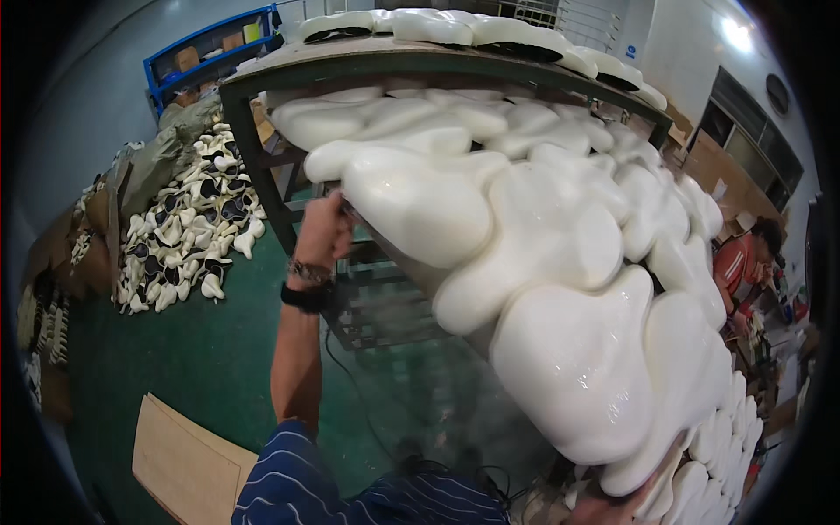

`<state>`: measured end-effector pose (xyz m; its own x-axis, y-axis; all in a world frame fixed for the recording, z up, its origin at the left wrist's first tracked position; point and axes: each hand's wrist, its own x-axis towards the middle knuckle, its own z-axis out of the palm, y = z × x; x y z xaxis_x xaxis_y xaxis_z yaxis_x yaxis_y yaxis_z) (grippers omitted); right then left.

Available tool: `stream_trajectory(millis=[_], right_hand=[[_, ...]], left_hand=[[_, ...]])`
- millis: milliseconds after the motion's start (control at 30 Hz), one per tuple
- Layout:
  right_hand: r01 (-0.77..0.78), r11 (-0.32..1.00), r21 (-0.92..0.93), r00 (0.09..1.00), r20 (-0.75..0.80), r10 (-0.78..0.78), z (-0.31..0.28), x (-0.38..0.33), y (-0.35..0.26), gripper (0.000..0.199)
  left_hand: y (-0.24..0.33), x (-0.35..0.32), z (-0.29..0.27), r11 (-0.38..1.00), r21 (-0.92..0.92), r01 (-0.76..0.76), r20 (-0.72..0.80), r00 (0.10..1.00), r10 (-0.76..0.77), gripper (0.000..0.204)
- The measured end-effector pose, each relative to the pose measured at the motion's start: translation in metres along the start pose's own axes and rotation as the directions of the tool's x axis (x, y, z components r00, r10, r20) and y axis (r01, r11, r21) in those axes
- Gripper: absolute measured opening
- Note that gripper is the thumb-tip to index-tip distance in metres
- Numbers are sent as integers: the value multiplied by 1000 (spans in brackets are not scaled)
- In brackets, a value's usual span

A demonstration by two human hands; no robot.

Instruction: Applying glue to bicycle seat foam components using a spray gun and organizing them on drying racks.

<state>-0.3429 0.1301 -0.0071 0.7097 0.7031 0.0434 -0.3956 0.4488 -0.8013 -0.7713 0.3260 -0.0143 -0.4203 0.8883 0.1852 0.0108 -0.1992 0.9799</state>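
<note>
Navy sleeve (293, 477) with thin white stripes; black wristband (306, 297); beaded bracelet (308, 273) just above

Left hand (322, 229) raised, fingers curled; right hand (612, 507) low, mostly hidden.

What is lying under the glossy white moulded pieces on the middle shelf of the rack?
The white pieces overlap and cover the shelf almost fully, so its board is hidden. Only the rack frame shows at the left, where the left hand reaches the shelf edge. Lower rack bars appear beneath.

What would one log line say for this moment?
left hand: grips edge of white glossy moulded piece | right hand: under lower piece | rack full
</note>
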Motion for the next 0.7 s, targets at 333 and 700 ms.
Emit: stream_trajectory(millis=[333,700], right_hand=[[-158,987,0,964,215,155,-4,71,92,38],[-257,959,120,922,329,206,6,119,96,36]], left_hand=[[-63,76,-65,997,-73,33,-57,998,-38,46],[-53,88,-58,998,-69,-9,-135,991,0,44]])
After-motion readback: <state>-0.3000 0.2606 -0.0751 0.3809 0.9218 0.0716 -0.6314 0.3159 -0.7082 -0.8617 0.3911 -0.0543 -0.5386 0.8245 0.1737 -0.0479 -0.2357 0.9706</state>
